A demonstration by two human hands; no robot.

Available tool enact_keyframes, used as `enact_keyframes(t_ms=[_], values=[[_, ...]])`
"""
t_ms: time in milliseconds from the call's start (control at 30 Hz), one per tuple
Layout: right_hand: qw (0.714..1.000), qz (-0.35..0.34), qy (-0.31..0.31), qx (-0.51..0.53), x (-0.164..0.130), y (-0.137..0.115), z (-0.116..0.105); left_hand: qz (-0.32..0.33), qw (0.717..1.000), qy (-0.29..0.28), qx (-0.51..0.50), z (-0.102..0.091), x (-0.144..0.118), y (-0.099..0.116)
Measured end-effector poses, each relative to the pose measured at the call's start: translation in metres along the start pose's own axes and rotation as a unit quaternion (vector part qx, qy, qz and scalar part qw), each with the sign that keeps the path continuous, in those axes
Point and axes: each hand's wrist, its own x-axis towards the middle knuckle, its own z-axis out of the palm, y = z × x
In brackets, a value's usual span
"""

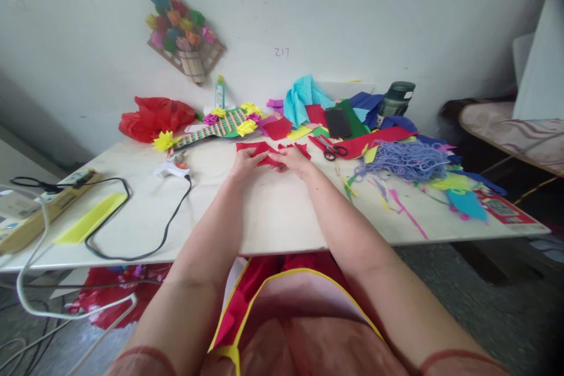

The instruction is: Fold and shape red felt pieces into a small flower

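Note:
My left hand [245, 163] and my right hand [294, 160] are close together over the middle of the table. Both have their fingers closed on a piece of red crepe paper [257, 148], which spreads out behind and between them. Small red scraps show just beyond my right hand. Black-handled scissors [332, 150] lie to the right of it. Farther back stands a guitar-shaped craft [229, 124] with green and pink stripes and yellow and purple paper flowers. My fingertips partly hide the paper's folds.
A white glue gun [173, 169] with a black cord lies left, near a power strip [48, 205] and a yellow strip [90, 218]. To the right are purple yarn [403, 160], a phone [338, 123], coloured paper sheets and a dark bottle [396, 100]. A red bag [156, 117] sits at back left.

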Motion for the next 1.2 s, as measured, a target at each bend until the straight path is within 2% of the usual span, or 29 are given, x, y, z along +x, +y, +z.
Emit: enact_keyframes(t_ms=[167,367,467,600,667,933,1200], values=[[0.998,0.03,-0.013,0.047,-0.0016,-0.0025,-0.0052,0.006,0.999,-0.033,0.002,-0.0017,-0.0011,0.0022],[0.999,0.027,-0.018,0.022,-0.0003,0.0015,-0.0025,-0.01,0.999,-0.045,0.017,0.0,-0.0045,0.0052],[1.0,0.024,-0.002,0.017,0.0014,0.0024,0.0001,-0.043,0.998,-0.04,-0.004,0.0016,-0.005,0.0072],[0.999,0.022,0.033,0.03,0.0008,-0.0018,0.0026,-0.125,0.989,0.009,-0.073,0.0016,0.0,0.0086],[0.998,0.02,0.05,0.045,-0.0001,-0.0044,0.0033,-0.148,0.983,0.015,-0.105,-0.0002,0.0022,0.0083],[0.995,-0.006,0.081,0.062,0.004,-0.001,0.0017,-0.099,0.991,-0.053,-0.071,-0.0063,-0.0049,0.0061],[0.993,0.0,0.094,0.075,0.0028,-0.0031,0.0036,-0.088,0.994,-0.028,-0.061,-0.0043,-0.005,0.0061]])
